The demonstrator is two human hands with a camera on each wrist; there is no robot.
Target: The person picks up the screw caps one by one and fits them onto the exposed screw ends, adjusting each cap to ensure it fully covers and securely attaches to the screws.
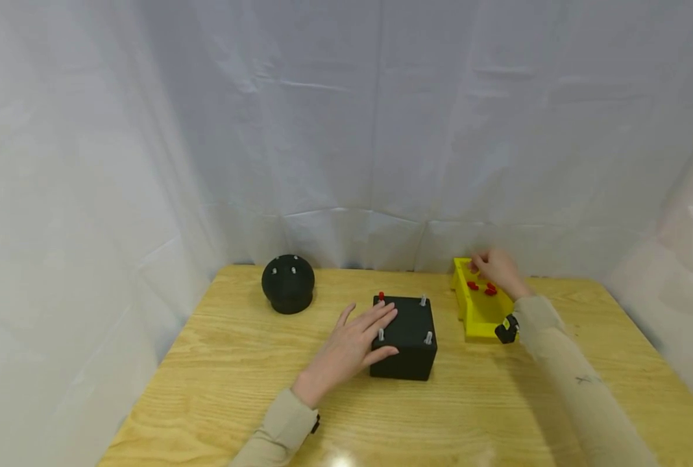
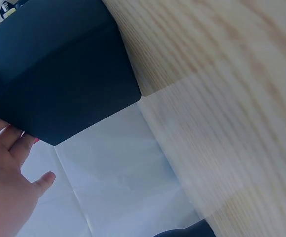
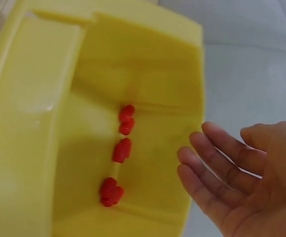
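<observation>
Nearest the viewer, a wooden table [image 1: 235, 363] fills the lower view, with two beige sleeves reaching in from the bottom edge. On it stand three larger things. One black box [image 1: 407, 340] sits near the middle, with three small silver pegs and one red peg [image 1: 381, 296] standing up from its top. One yellow tray [image 1: 476, 321] lies to the right of the box, apart from it. One black dome [image 1: 288, 283] with small pale studs sits at the back left, well apart from both.

The left hand [image 1: 352, 347] lies flat with fingers straight, resting on the box's top and left side. The right hand [image 1: 498, 269] hovers over the far end of the tray, fingers relaxed and spread, holding nothing. Inside the tray the wrist view shows about four small red pieces [image 3: 121, 150] in a line.
</observation>
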